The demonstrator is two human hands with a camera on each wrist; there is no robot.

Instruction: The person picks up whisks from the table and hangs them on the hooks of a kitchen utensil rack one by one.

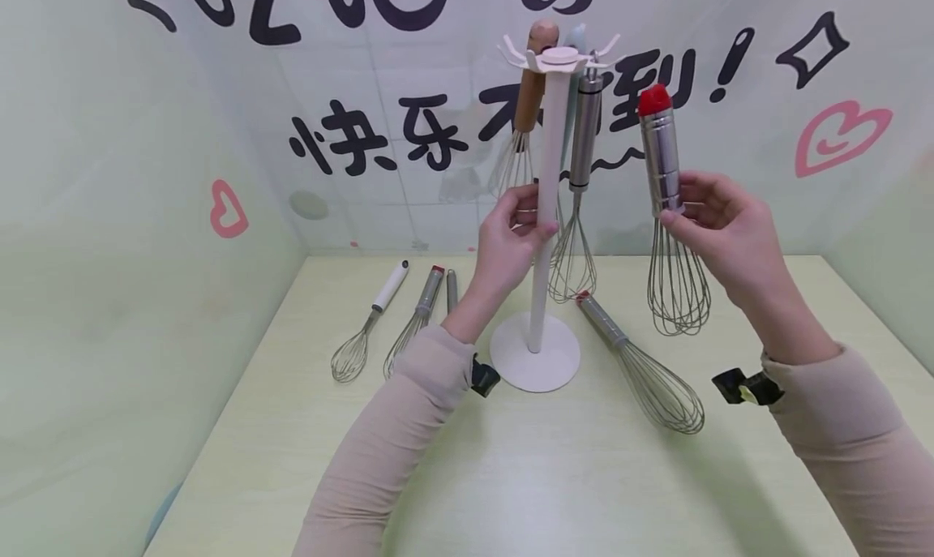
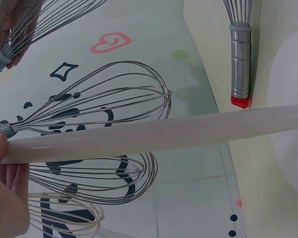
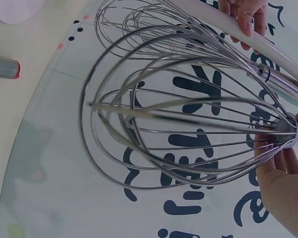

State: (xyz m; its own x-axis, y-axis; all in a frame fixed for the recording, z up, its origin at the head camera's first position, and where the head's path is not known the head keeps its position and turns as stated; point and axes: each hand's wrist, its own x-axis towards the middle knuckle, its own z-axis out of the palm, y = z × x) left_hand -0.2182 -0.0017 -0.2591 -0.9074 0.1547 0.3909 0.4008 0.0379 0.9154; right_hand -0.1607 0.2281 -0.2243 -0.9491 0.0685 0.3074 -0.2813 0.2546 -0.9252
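A white stand (image 1: 536, 297) with a round base and hooks at its top rises from the table. My left hand (image 1: 511, 233) grips its pole partway up, fingers and thumb curled round it. From the hooks hang a wooden-handled whisk (image 1: 530, 95), a metal-handled whisk (image 1: 584, 135) and a pale blue-handled whisk (image 1: 575, 38), largely hidden behind the pole. Right of the stand, my right hand (image 1: 730, 233) holds a red-tipped metal whisk (image 1: 662, 152) upright, wires down, pinched at the lower handle. In the right wrist view its wire loops (image 3: 139, 111) fill the middle.
On the table (image 1: 467, 492), a red-tipped whisk (image 1: 642, 370) lies right of the stand's base. To the left lie a white-handled whisk (image 1: 372, 322), another red-tipped whisk (image 1: 426, 297) and a grey handle (image 1: 452, 288), partly covered by my left arm. A printed backdrop (image 1: 409, 216) stands behind.
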